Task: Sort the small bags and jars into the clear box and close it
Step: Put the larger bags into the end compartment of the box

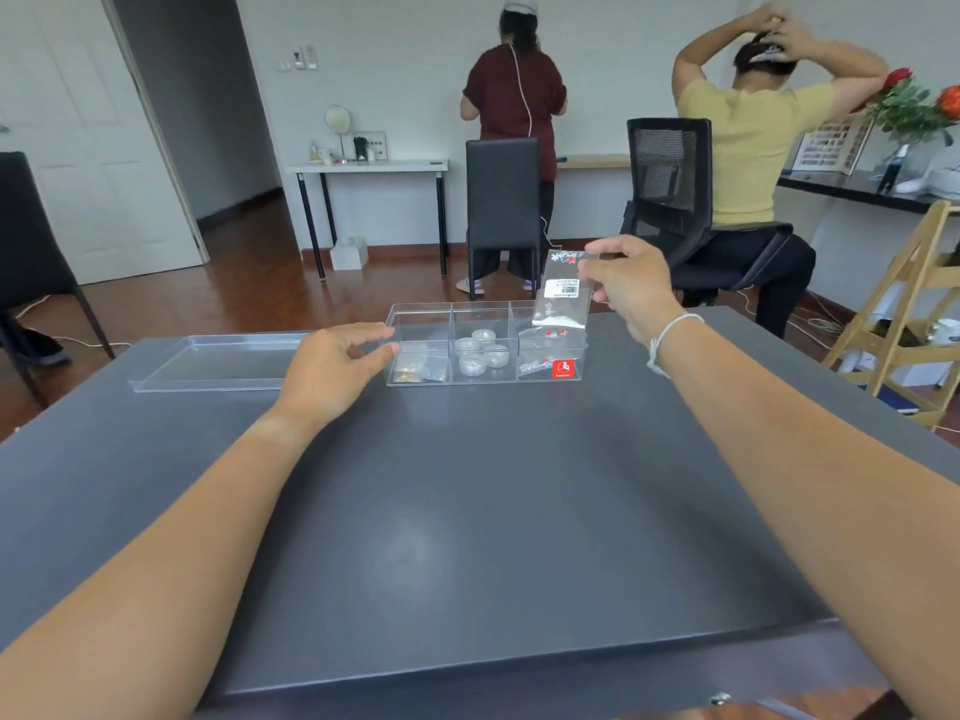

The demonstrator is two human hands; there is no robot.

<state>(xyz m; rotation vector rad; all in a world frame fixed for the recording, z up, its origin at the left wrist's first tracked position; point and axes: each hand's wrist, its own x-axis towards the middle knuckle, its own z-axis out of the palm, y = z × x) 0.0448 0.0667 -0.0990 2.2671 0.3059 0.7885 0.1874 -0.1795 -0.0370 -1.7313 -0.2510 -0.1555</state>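
Observation:
A clear box with three compartments stands at the far side of the grey table. Small bags lie in its left compartment, several round jars in the middle one, and more bags in the right one. My right hand pinches a clear bag with a barcode label upright above the right compartment. My left hand hovers at the box's left end, fingers apart and holding nothing. The clear lid lies flat on the table to the left of the box.
The grey table stretches wide toward me. Beyond it two people face away, one standing behind a black chair, one seated on an office chair. A wooden ladder frame stands at the right.

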